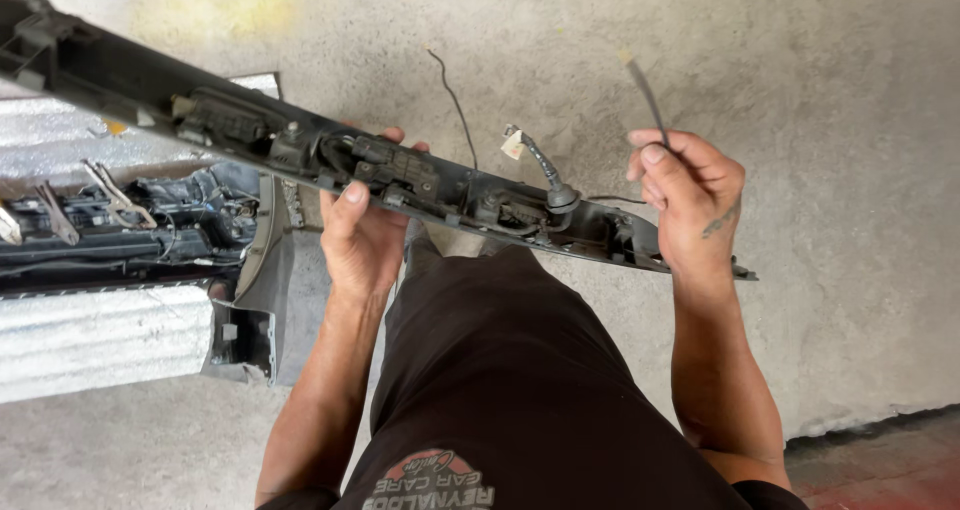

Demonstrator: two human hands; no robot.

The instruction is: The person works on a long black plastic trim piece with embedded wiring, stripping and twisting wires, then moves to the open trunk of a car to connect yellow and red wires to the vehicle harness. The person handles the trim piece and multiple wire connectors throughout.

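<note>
Holding a long dark plastic trim panel (300,145) over the concrete floor (820,120).
Left hand (358,235) gripping the panel's middle from below; right hand (690,195) pinching a thin black cable (648,95) by its right end.

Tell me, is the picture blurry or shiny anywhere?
In the head view, even daylight falls on the concrete floor, with no hard shadows; the left hand and the long dark trim panel it grips look sharp; the thin wire pinched by the right hand is slightly soft at its tip; the silvery sheet at left glares bright.
</note>
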